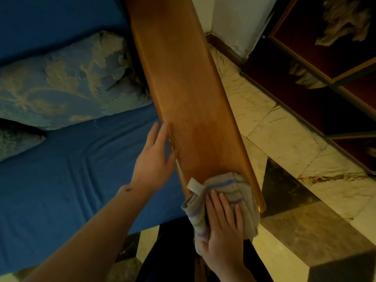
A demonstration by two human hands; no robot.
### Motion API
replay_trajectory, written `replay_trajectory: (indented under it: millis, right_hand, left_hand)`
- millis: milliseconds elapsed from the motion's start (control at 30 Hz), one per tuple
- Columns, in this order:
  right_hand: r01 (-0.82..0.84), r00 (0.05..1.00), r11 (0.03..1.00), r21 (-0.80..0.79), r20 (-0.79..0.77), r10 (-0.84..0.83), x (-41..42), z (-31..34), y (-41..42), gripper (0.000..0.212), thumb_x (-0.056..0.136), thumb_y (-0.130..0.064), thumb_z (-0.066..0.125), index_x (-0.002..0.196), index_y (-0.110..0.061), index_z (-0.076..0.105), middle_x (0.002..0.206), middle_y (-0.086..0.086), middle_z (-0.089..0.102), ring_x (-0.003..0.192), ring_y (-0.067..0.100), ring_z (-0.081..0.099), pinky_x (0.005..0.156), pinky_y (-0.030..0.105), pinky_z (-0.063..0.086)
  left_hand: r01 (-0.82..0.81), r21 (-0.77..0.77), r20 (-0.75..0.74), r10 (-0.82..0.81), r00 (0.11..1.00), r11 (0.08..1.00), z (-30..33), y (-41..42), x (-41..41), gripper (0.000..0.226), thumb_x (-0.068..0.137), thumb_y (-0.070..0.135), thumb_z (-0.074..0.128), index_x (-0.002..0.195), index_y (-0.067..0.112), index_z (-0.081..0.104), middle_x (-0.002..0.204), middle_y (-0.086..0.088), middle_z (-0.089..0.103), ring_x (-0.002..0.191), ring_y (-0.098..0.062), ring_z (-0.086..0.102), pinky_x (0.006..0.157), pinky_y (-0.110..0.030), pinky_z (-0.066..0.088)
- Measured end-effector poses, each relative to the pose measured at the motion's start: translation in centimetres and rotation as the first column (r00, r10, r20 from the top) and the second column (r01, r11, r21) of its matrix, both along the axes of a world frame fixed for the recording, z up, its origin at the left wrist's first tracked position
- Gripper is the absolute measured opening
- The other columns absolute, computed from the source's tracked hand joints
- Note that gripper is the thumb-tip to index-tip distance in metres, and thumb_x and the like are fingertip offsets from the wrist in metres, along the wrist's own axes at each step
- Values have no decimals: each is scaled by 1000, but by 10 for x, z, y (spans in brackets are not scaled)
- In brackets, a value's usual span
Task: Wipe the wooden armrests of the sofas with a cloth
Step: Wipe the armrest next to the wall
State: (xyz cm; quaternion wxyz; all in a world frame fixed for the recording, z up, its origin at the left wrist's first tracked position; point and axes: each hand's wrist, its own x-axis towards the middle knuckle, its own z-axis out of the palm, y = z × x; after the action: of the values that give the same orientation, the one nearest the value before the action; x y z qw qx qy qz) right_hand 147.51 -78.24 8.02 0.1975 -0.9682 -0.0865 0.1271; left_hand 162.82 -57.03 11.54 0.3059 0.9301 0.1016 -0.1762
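1. Home living room, going by the furniture and finishes.
2. Sofa (61,180) with blue fabric seat; broad polished wooden armrest (183,88) along its side.
3. Patterned blue-and-gold cushion (67,80) on the seat, a second one at the left edge.
4. Marble tile floor (284,143), pale with dark inlays.
5. White wall (234,21) with dark skirting; dark red rug (305,68) nearby.

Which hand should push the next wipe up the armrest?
Right. The right hand already presses the cloth flat on the armrest's near end; the left hand holds none, resting at its inner edge.
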Motion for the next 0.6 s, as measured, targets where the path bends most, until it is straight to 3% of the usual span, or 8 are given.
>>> replay_trajectory:
  millis: [33,100,200,367,600]
  right_hand:
    - [5,1000,1000,2,-8,-5,-2,0,-3,91,79,-53,61,159,-22,31,163,-4,37,155,15,23,128,42,6]
    - [-5,1000,1000,3,-14,5,1,0,-5,92,78,-53,63,160,-23,31,165,-6,33,156,14,20,128,43,7]
    - [-3,1000,1000,7,-1,3,13,-3,-3,90,81,-52,60,161,-24,28,168,-6,25,156,17,21,127,46,11]
    - [-18,999,999,-34,39,19,75,-2,8,91,83,-57,54,161,-24,23,168,1,29,157,20,19,127,47,11]
    - [-41,987,994,-105,148,56,297,-4,63,86,87,-59,41,160,-16,25,169,6,26,157,24,17,127,52,11]
  left_hand:
    - [50,35,-4,-50,999,998,1,-1,9,92,96,36,66,162,39,1,172,5,2,138,-21,46,84,-29,49]
    - [158,125,-62,-151,987,980,0,-3,30,106,89,47,72,164,30,-1,173,4,-7,151,-24,31,100,-38,50]
    - [226,204,-129,-202,971,953,1,1,66,119,83,53,77,164,18,-3,172,0,-12,158,-24,10,120,-41,31]
    - [303,220,-209,-259,943,927,3,16,108,141,68,54,88,162,11,-7,172,-6,-11,159,-24,1,127,-40,16]
    - [393,332,-240,-326,915,858,5,58,188,165,47,69,90,161,8,-12,170,-14,-16,158,-29,-9,128,-43,7]
